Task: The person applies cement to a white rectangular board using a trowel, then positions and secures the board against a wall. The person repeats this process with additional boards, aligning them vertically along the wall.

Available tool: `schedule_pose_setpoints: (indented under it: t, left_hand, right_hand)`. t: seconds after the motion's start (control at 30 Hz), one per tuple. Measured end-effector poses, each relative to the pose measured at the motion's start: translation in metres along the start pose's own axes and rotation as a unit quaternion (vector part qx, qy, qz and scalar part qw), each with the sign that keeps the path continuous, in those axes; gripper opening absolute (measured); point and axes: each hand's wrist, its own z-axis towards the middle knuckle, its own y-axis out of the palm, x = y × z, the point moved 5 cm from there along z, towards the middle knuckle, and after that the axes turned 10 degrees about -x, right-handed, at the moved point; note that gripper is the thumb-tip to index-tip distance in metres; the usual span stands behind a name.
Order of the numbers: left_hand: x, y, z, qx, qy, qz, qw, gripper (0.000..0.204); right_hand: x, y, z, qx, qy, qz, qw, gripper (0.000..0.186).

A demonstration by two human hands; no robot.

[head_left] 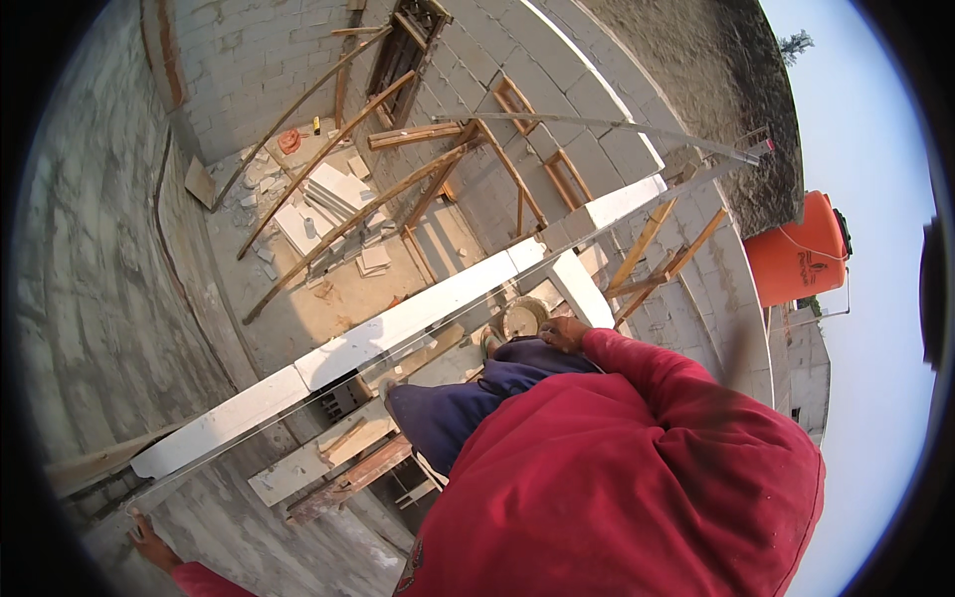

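My left hand (151, 545) reaches out at the lower left, its fingers apart. Its fingertips are beside the near end of a thin straight line (418, 343), and whether they touch it I cannot tell. That line runs along a row of white blocks (408, 323) on top of the wall. My right hand (564, 334) is by my thigh in dark blue trousers (448, 408), with its fingers curled; what they hold, if anything, is hidden. Just beyond it stands a round bucket (521, 316) with greyish stuff inside.
Below the wall, wooden poles (358, 224) lean across a room with stacked white slabs (333, 204) and rubble. Planks (333, 448) lie beneath me. A long metal bar (637, 124) crosses the far block wall. An orange tank (796, 249) stands at right.
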Motion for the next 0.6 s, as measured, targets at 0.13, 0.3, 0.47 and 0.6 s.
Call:
schedule_pose_setpoints:
  t: [0.13,0.3,0.47,0.6]
  left_hand:
    - [0.001,0.005,-0.01,0.029,0.013,-0.04,0.999,0.099]
    - [0.004,0.01,-0.012,-0.077,0.103,0.026,0.991,0.106]
    - [0.018,0.017,-0.027,0.029,0.001,-0.102,0.994,0.095]
    - [0.023,0.023,-0.045,0.095,0.043,0.076,0.992,0.079]
  right_hand:
    - [-0.001,-0.008,-0.008,-0.017,-0.023,-0.073,0.997,0.04]
    - [0.04,-0.013,-0.019,-0.03,0.066,-0.018,0.997,0.044]
    - [0.094,0.012,-0.005,0.024,0.062,-0.022,0.998,0.048]
    - [0.092,-0.015,-0.039,0.041,0.156,0.082,0.984,0.046]
